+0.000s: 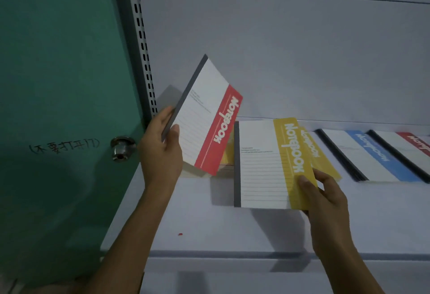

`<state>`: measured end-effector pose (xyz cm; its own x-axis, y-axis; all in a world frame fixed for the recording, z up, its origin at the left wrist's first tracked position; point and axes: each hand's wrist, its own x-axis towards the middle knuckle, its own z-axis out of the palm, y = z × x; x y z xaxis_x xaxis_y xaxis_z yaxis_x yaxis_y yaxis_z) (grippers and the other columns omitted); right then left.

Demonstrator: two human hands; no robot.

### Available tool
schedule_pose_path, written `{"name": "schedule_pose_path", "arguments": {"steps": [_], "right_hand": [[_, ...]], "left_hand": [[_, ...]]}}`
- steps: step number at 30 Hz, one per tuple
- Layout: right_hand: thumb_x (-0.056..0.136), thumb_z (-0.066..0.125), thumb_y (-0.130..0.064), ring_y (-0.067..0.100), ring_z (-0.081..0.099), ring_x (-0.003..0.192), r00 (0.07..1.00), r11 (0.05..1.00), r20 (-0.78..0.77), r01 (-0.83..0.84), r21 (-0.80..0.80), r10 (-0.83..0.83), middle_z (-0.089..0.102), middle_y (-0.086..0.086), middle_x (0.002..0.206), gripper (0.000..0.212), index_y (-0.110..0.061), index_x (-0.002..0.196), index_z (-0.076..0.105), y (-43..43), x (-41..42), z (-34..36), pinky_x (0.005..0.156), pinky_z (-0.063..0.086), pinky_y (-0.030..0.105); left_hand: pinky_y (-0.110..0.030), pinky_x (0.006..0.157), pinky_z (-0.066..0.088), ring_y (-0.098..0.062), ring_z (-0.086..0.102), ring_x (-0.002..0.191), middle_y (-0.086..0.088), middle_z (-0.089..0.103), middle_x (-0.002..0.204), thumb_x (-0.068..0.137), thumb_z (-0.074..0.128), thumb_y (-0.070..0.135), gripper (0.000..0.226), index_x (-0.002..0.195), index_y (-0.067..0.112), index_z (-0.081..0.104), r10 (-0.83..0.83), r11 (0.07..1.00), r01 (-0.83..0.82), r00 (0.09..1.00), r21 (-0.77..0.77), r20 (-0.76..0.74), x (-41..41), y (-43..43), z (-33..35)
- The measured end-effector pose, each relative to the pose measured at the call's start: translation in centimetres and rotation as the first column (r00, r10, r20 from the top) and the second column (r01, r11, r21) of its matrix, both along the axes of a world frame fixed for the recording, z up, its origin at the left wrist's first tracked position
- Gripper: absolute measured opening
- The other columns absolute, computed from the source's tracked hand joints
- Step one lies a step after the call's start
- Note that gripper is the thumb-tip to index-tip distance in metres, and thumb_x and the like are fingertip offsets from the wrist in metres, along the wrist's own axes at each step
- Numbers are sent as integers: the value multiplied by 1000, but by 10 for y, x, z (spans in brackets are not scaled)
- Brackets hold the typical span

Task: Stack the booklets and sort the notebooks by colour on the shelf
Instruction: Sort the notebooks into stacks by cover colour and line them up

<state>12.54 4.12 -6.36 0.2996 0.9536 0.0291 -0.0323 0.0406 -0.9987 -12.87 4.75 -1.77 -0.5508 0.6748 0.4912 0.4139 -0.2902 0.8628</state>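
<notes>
Head cam: mid colour-sort, both hands busy. Left hand [160,147] grips a red notebook [204,124] tilted above the shelf [209,228]; right hand [325,198] pinches a yellow notebook [267,165]. I'd guess yellow joins the yellow stack [325,161] behind it next.

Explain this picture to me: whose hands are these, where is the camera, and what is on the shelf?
No machine here: a person works bare-handed, filmed by one head-worn camera looking forward and down. The left hand grips a red notebook, held tilted. The right hand holds a yellow notebook by its lower corner. On the white shelf lie a second yellow notebook, a blue notebook and, at the far right, a second red notebook. A green door stands on the left.
</notes>
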Motion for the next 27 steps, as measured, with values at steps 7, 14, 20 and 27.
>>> {"name": "schedule_pose_path", "arguments": {"steps": [7, 14, 20, 27], "right_hand": [[93, 57, -23, 16, 65, 92, 998, 999, 57, 11, 45, -13, 67, -10, 96, 15, -26, 107, 61, 54, 65, 14, 80, 53, 37], [95, 54, -23, 10, 63, 85, 980, 993, 182, -94, 69, 80, 64, -13, 90, 11, -31, 97, 62, 105, 94, 7, 68, 50, 29], [84, 57, -48, 0, 60, 84, 938, 979, 301, -194, 56, 169, 59, -14, 102, 46, -21, 120, 49, 107, 91, -19, 74, 47, 24], [89, 51, -50, 29, 51, 119, 437, 964, 875, -243, -111, 211, 51, 12, 130, 49, -14, 122, 52, 114, 91, -24, 106, 35, 47]], "left_hand": [[-19, 83, 53, 0, 63, 102, 21, 68, 104, 96, 51, 10, 33, 107, 40, 59, -52, 991, 10, 949, 136, 310, 64, 0, -2], [-12, 73, 51, -2, 64, 97, 19, 70, 100, 96, 49, 7, 32, 104, 35, 62, -65, 995, 27, 899, 94, 432, 141, 10, -32], [-17, 78, 52, -7, 65, 101, 14, 70, 104, 95, 48, 5, 34, 109, 33, 61, -80, 997, 63, 888, 51, 453, 195, 18, -49], [-45, 90, 52, -10, 66, 100, 10, 71, 102, 95, 50, 6, 37, 96, 39, 67, 44, 998, -15, 849, -61, 527, 221, 5, -58]]}}
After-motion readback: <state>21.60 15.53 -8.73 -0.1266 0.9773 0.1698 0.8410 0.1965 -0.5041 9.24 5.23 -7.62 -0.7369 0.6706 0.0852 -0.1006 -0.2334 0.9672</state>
